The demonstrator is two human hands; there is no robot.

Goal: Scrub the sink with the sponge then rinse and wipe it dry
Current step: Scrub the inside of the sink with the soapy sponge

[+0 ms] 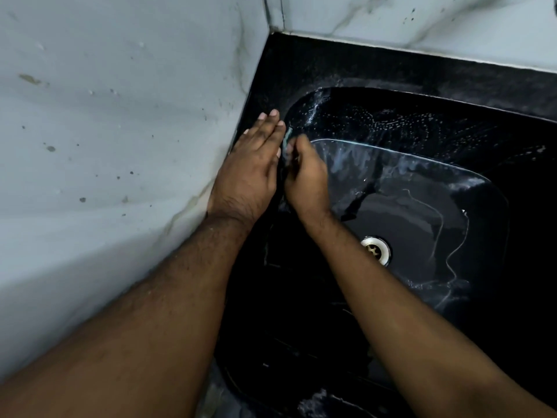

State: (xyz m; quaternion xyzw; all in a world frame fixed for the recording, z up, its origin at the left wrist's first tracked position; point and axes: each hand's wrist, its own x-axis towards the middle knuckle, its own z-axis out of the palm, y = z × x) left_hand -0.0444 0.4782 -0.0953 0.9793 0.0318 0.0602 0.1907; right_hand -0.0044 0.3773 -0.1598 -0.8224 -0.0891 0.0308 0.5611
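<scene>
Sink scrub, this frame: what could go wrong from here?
1. Only a sliver of the small green sponge shows past the right hand; with suds about, it may slip.
2. The left hand, flat on the wet black sink rim, could slide.
3. Foam streaks may run into the round metal drain unrinsed.

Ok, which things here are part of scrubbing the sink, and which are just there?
Part of the job: sink; sponge, gripped by the right hand; left hand, flat on the rim; drain.

Just there: marble wall; black counter.
</scene>
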